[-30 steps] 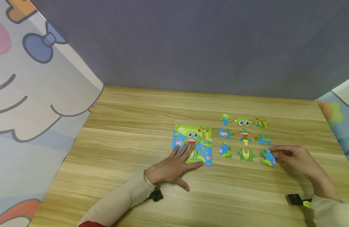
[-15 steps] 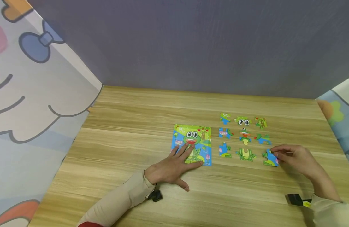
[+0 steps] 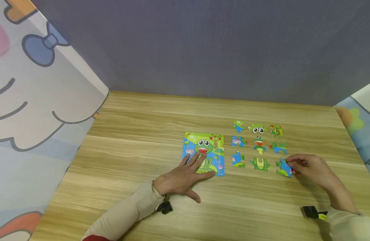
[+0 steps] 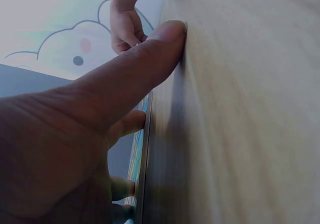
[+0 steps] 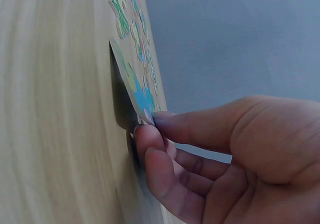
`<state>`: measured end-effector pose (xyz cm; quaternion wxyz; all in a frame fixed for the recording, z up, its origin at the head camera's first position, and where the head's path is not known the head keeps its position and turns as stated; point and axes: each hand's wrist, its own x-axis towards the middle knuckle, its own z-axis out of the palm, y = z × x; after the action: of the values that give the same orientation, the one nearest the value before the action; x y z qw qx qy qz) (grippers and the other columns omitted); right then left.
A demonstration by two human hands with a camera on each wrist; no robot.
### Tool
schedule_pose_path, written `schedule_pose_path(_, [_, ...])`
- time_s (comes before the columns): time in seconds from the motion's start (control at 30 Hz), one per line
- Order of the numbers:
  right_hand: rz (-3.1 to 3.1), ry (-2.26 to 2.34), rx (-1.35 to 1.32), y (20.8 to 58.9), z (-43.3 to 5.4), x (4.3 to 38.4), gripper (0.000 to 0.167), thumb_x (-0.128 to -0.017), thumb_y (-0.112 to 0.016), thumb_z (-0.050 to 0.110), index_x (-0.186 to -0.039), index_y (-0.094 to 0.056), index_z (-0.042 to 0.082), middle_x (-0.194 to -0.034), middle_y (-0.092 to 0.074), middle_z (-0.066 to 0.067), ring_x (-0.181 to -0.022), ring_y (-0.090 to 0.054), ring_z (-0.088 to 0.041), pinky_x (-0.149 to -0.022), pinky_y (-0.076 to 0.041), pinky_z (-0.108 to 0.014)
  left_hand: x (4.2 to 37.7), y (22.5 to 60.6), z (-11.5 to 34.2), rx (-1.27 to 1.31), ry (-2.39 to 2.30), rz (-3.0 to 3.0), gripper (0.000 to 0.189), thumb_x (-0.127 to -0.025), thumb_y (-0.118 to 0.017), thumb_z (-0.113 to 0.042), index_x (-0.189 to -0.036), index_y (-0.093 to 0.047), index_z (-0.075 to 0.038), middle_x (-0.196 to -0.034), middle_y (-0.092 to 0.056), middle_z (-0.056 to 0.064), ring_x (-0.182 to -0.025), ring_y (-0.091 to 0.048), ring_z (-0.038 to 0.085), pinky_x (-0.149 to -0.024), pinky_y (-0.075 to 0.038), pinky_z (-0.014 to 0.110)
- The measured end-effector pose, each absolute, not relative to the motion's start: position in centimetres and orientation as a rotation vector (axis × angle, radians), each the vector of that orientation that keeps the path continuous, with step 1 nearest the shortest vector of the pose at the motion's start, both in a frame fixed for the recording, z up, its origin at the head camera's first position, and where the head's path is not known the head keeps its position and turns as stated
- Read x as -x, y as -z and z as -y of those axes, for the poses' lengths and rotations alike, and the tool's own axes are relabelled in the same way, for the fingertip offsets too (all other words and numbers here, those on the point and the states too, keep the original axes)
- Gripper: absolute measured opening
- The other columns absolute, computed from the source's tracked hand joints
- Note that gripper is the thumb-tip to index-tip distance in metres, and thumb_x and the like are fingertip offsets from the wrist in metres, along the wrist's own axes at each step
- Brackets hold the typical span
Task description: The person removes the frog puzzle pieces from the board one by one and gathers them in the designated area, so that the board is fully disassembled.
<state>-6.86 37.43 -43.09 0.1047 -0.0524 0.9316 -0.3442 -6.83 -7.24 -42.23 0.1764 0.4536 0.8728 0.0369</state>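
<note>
My left hand [image 3: 184, 179] lies spread over the lower part of a frog picture puzzle board [image 3: 219, 155], fingertips on the frog. In the left wrist view its thumb [image 4: 150, 59] touches the wooden table beside the board. My right hand [image 3: 314, 169] pinches a blue and green jigsaw piece [image 3: 284, 168] by its right edge, between thumb and fingers. Seen from the right wrist, this jigsaw piece [image 5: 132, 84] tilts, its pinched side raised above the table and its far corner low, close to the wood.
Several loose jigsaw pieces lie in rows right of the board, among them the frog's eyes [image 3: 258, 129], mouth [image 3: 259, 144] and legs [image 3: 261, 164]. A grey panel [image 3: 221, 50] rises behind the wooden table [image 3: 136, 134]. Cartoon-printed walls stand left [image 3: 67, 100] and right.
The pinched jigsaw piece shifted slightly right half a second ago, and now sits back left with the right hand, near the frog-legs piece. The left hand has stayed in place.
</note>
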Motion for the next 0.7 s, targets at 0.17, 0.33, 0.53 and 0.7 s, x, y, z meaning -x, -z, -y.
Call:
schedule_pose_path(0.17, [-2.725, 1.029, 0.143, 43.13, -37.41, 6.86, 0.017, -0.096, -0.060, -0.001, -0.108, -0.069, -0.010, -0.084, -0.074, 0.006, -0.067, -0.064, 0.006, -0.057, -0.056, -0.021, 6.81, 42.21, 7.22, -1.283, -0.111, -2.464, 0.101, -0.075, -0.071, -0.070, -0.159, -0.028, -0.032, -0.169, -0.002, 0.023, -0.156, -0.001, 0.045, -0.122, -0.021, 0.062])
schedule_pose_path(0.33, [-2.727, 1.020, 0.140, 43.07, -37.41, 6.82, 0.017, -0.097, -0.059, -0.002, -0.108, -0.069, -0.010, -0.086, -0.074, 0.005, -0.068, -0.064, 0.007, -0.057, -0.056, -0.021, 6.79, 42.24, 7.21, -1.292, -0.113, -2.472, 0.101, -0.075, -0.071, -0.070, -0.159, -0.029, -0.032, -0.169, -0.003, 0.023, -0.157, -0.002, 0.045, -0.121, -0.022, 0.062])
schedule_pose_path(0.53, [-2.735, 0.980, 0.124, 42.98, -37.10, 6.78, 0.017, -0.097, -0.059, 0.001, -0.107, -0.070, -0.008, -0.087, -0.075, -0.002, -0.067, -0.063, 0.007, -0.057, -0.055, -0.021, 6.80, 42.19, 7.27, -1.293, -0.114, -2.475, 0.101, -0.074, -0.071, -0.070, -0.159, -0.029, -0.033, -0.169, -0.004, 0.023, -0.157, -0.003, 0.045, -0.121, -0.022, 0.062])
schedule_pose_path(0.7, [-2.743, 0.944, 0.120, 42.94, -37.02, 6.87, 0.016, -0.097, -0.059, 0.001, -0.106, -0.070, -0.007, -0.091, -0.075, -0.009, -0.067, -0.062, 0.007, -0.058, -0.055, -0.021, 6.80, 42.16, 7.29, -1.296, -0.109, -2.479, 0.101, -0.075, -0.071, -0.070, -0.159, -0.029, -0.032, -0.168, -0.005, 0.024, -0.156, -0.003, 0.045, -0.121, -0.023, 0.062])
